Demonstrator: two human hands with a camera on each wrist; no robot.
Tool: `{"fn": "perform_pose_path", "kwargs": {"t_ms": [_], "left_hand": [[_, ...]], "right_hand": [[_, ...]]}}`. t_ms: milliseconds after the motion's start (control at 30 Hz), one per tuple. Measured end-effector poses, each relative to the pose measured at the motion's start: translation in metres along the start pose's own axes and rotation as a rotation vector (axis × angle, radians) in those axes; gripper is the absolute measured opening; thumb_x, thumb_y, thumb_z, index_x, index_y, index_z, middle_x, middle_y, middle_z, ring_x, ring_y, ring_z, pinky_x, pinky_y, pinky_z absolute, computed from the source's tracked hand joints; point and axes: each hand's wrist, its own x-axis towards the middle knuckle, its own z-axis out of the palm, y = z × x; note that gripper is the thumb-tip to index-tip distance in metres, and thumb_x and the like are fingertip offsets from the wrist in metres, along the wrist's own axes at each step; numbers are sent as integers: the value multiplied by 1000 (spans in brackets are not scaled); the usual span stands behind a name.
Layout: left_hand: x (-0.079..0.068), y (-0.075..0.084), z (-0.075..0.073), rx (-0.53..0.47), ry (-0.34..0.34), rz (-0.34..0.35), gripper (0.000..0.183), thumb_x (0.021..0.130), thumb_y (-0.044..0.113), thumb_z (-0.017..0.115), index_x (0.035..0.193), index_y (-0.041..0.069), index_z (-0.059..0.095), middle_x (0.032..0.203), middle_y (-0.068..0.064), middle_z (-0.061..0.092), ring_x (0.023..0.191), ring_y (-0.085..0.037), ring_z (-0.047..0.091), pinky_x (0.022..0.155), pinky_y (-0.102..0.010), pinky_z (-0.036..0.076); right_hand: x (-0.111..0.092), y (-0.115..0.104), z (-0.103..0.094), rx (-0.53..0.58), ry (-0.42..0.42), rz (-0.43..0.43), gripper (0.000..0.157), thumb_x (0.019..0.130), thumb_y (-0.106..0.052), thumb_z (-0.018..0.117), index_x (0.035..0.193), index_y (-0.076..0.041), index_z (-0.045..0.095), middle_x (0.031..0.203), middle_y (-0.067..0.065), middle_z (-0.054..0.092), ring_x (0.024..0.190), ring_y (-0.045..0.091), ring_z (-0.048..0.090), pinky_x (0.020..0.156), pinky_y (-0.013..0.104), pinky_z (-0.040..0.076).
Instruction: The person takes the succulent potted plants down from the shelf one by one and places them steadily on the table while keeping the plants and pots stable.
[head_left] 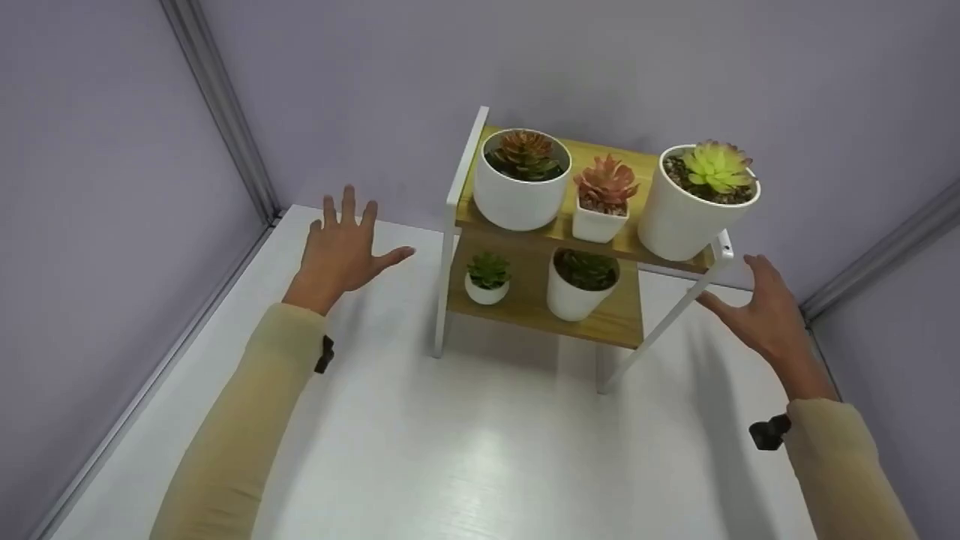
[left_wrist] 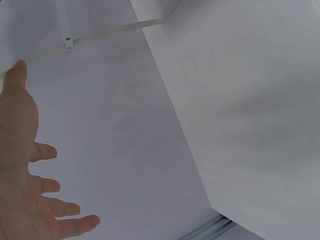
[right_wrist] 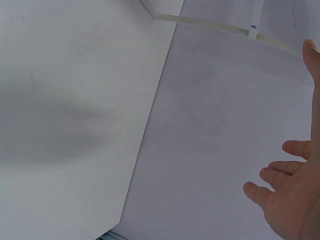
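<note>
- My left hand (head_left: 337, 251) is left of the two-tier shelf (head_left: 529, 304), apart from it, fingers spread and thumb out toward it; I grip nothing with it.
- The shelf, with white frame and wooden boards, stands upright on a white surface (head_left: 465, 450) between my two hands.
- On the shelf's lower board, at its left, sits a small white bowl (head_left: 486, 292) with a green plant.
- On the shelf's top board, at its left, is a wide white pot (head_left: 520, 201) with a reddish-brown succulent.
- On the shelf's lower board, right of the bowl, is a white pot (head_left: 571, 300) with a dark green plant.
- Mid-shelf on top is a small square pot (head_left: 600, 226) with a pink succulent.
- At the shelf's top right is a tall white pot (head_left: 679, 217) with a yellow-green succulent.
- My right hand (head_left: 772, 322) is beside the shelf's right frame, fingers loosely extended, gripping nothing; whether my thumb touches the frame, I cannot tell.
</note>
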Motion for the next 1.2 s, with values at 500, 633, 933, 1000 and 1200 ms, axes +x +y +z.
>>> {"fn": "perform_pose_path", "kwargs": {"t_ms": [500,633,933,1000,1200], "left_hand": [[-8,-1,1,-151,36,62,90,93,71,41,147,-1,38,152,-24,38,134,-45,46,97,-59,49],[-10,0,1,-211,34,69,89,93,73,38,145,0,40,144,-23,49,126,-41,54,95,-57,50],[-20,3,2,-310,17,29,83,95,72,29,142,6,45,133,-18,61,115,-36,62,91,-53,52],[-21,5,2,-329,26,28,82,96,72,28,142,6,45,134,-17,60,116,-35,62,92,-53,51],[-23,12,4,-368,22,48,82,96,72,28,142,6,45,138,-16,58,122,-35,59,98,-54,49]], "right_hand": [[-14,-15,-22,77,68,-31,103,84,-54,71,157,-8,16,160,25,26,145,49,28,109,72,26],[-19,-14,-28,97,60,-26,102,85,-53,72,157,-8,16,160,23,26,145,47,29,108,71,29],[-25,-22,-47,94,21,-8,100,85,-52,73,157,-10,19,159,22,31,138,52,38,104,69,35],[-26,-24,-51,87,23,-13,98,85,-52,72,157,-10,20,158,23,32,136,54,40,103,69,36],[-33,-28,-59,75,48,-37,93,85,-49,74,155,-10,27,156,20,38,134,49,44,101,65,39]]}}
